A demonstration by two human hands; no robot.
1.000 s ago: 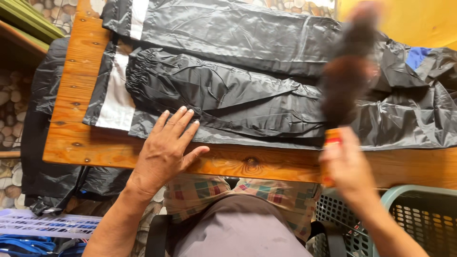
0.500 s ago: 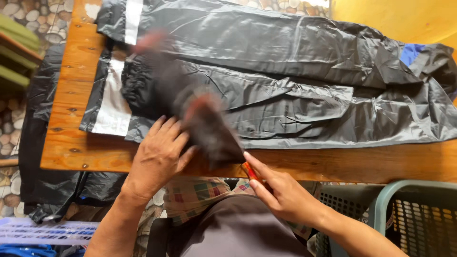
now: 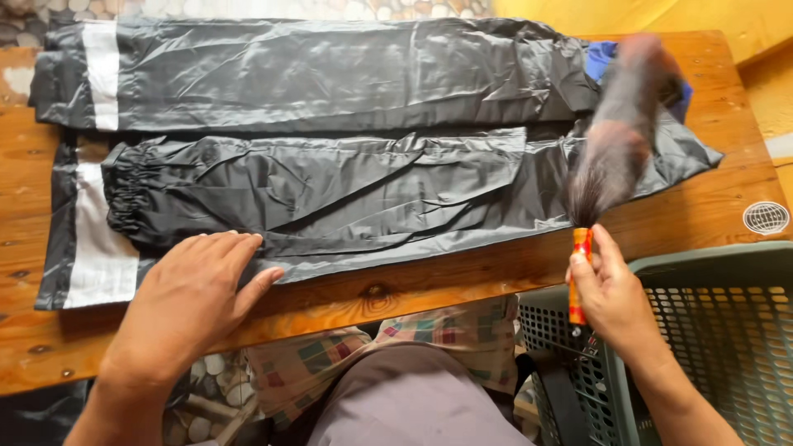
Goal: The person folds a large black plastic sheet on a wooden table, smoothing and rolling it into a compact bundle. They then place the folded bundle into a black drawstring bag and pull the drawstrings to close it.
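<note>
Now the brushing step is in hand: the dark, bushy-bristled brush with a red and yellow handle sweeps over the right end of the black waterproof trousers with pale reflective bands, which lie flat along the wooden plank surface. The right hand has its fingers closed round the lower handle, bristles blurred and pointing away over the waist end, near a patch of blue fabric. The left hand lies open and flat, fingers spread, pressing the near hem of the trousers against the surface; it holds nothing.

Judging from this, the next stroke calls for the cloth to stay pinned and taut while the bristles travel along the leg (the crinkled folds in the middle would otherwise bunch up).

Half a second ago the brush was low over the left part of the garment, right beside the flat hand; it has since swung across to the far right end. The left hand has stayed planted in much the same spot.

A grey-green plastic lattice basket stands at the person's right, below the surface edge.
</note>
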